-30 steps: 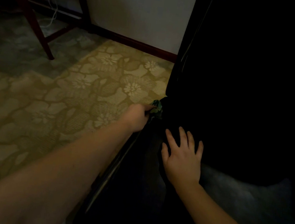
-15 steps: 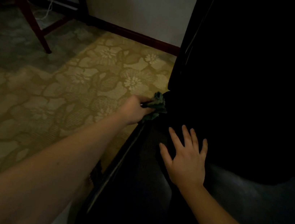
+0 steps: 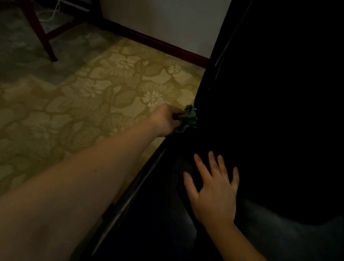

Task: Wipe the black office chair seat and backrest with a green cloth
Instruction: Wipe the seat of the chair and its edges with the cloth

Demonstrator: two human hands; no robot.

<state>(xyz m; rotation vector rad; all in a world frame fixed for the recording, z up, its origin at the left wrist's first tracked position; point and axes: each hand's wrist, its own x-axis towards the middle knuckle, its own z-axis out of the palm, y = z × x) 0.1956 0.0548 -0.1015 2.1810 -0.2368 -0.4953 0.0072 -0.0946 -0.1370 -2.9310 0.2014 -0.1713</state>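
Note:
The black office chair fills the right half of the dim view: its tall backrest [image 3: 294,85] stands upright and its seat [image 3: 283,245] spreads below. My left hand [image 3: 163,120] grips a bunched green cloth [image 3: 188,117] against the left edge of the chair, where backrest and seat meet. My right hand [image 3: 213,189] lies flat on the seat near the base of the backrest, fingers spread and straight, holding nothing.
A floral yellow-green carpet [image 3: 69,116] covers the floor to the left. Dark red wooden furniture legs [image 3: 36,20] stand at the back left with a white cable [image 3: 53,7] beside them. A pale wall [image 3: 161,7] with a dark baseboard runs behind.
My left hand has shifted the cloth slightly up and along the chair's left edge. My right hand stays flat on the seat, nearly unmoved.

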